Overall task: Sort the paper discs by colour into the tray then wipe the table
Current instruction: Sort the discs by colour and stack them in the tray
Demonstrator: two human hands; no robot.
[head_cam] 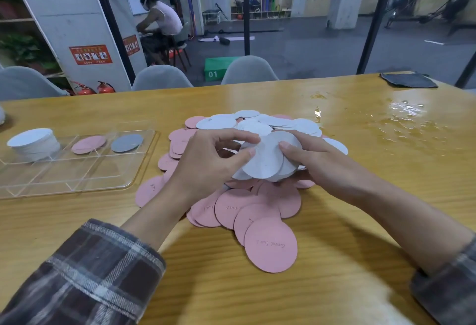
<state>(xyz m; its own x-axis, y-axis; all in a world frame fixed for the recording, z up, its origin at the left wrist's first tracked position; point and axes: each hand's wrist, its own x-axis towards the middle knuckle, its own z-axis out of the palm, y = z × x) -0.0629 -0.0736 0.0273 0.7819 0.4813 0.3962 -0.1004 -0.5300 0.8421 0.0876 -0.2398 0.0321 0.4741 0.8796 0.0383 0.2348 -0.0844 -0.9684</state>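
Observation:
A heap of pink discs and white discs lies in the middle of the wooden table. Above the heap, both hands hold a small stack of white discs. My left hand pinches its left edge with thumb and fingers. My right hand grips its right side, thumb on top. A clear divided tray stands at the left. It holds a tall white stack, a pink disc and a grey disc in separate compartments.
A dark grey cloth lies at the table's far right corner. Spilled water glistens on the right part of the table. Grey chairs stand along the far edge. A person sits in the background behind glass.

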